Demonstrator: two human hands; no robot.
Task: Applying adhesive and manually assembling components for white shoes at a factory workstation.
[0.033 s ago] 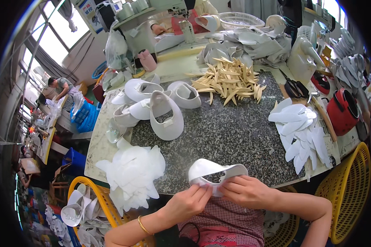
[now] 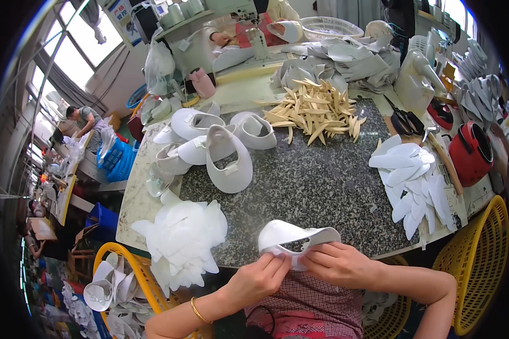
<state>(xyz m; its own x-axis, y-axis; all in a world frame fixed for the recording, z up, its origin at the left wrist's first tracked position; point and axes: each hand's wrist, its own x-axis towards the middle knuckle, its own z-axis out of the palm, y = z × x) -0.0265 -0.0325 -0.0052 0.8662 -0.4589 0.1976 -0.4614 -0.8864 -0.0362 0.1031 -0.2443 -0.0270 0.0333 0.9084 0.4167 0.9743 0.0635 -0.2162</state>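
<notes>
Both hands, left hand (image 2: 258,278) and right hand (image 2: 336,263), fingers pinched on white shoe upper (image 2: 293,237) at tabletop (image 2: 322,186) near edge; looks light, floppy; best gripped at rim.

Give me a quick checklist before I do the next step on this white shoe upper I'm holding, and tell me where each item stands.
1. Both hands on the piece: ok. The left hand and right hand pinch the white shoe upper at its near edge.
2. Piece clear of other stock: ok. It sits apart from the heap of thin white cut pieces.
3. Free granite tabletop ahead of the hands: ok.
4. Finished white uppers stacked out of the way: ok.
5. Tan inserts and white liner strips on hand: ok, though both lie farther off.
6. Edge alignment under the fingers: cannot tell; the fingers cover it.
</notes>
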